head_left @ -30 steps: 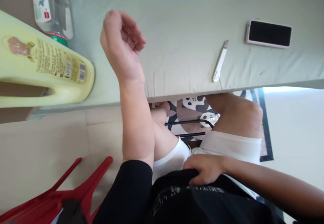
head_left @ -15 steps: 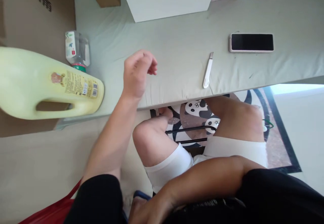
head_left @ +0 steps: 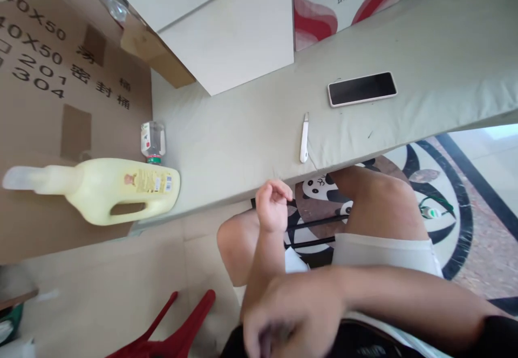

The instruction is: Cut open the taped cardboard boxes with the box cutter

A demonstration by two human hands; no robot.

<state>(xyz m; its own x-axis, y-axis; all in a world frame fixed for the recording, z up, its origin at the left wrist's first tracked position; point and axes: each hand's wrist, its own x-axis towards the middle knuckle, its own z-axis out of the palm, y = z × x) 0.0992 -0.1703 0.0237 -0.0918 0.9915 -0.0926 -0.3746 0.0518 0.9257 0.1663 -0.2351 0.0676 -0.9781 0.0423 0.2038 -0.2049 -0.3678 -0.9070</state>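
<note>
My left hand point(head_left: 274, 205) hangs over my lap at the table's front edge, fingers curled loosely with nothing between them. Lower down, my right hand point(head_left: 293, 315) is blurred and lies across my left forearm, its fingers bent; whatever they may hold is hidden. On the grey-green tablecloth point(head_left: 243, 136), a white utility knife point(head_left: 304, 139) rests beyond my left hand, its tip pointing away. A phone point(head_left: 362, 89) with a dark screen lies to the right of the knife. Neither hand touches these things.
At the left are a large yellow jug point(head_left: 121, 188), a small clear bottle point(head_left: 153, 139) with a green cap, and a big cardboard box point(head_left: 36, 115). White boxes point(head_left: 243, 39) and a red-and-white carton point(head_left: 324, 12) stand at the back. A red stool point(head_left: 174, 325) is below.
My left hand has come back from over the table to its edge. My right hand has risen over the left forearm. The view has turned and shows more of the boxes.
</note>
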